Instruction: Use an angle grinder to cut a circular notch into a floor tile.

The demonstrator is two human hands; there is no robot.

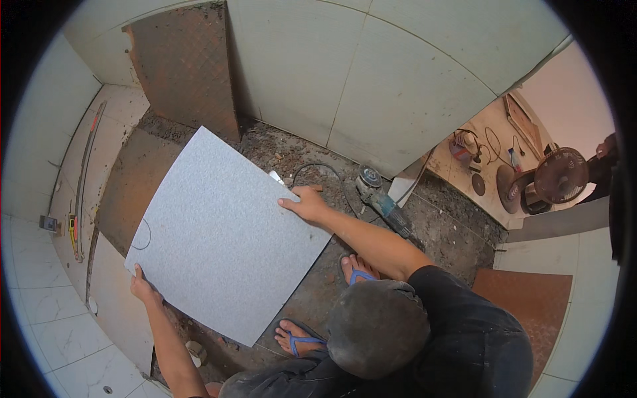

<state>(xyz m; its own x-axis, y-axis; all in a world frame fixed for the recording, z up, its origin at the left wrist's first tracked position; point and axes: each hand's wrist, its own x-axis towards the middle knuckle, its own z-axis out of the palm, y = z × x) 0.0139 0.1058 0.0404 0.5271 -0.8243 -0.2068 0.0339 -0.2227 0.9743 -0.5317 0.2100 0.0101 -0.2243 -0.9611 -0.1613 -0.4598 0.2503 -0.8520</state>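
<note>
A large pale grey speckled tile (232,232) lies across both my hands, tilted above the dirty floor. My left hand (144,286) grips its left edge, close to a thin curved line drawn on the surface. On the far right edge, my right hand (306,203) has its fingers curled around the tile. To the right of that hand an angle grinder (385,198) with a teal body rests on the floor, its cable trailing behind. A small white object (276,178) shows beside the tile's edge. The tile hides part of the floor beneath it.
A brown-backed tile (189,69) leans against the far wall. At left lie a long straightedge (87,176) and a yellow tape measure (71,227). Rubble (285,149) covers the floor. Through the doorway are a fan (561,175), a bucket (462,144) and part of another person (605,166).
</note>
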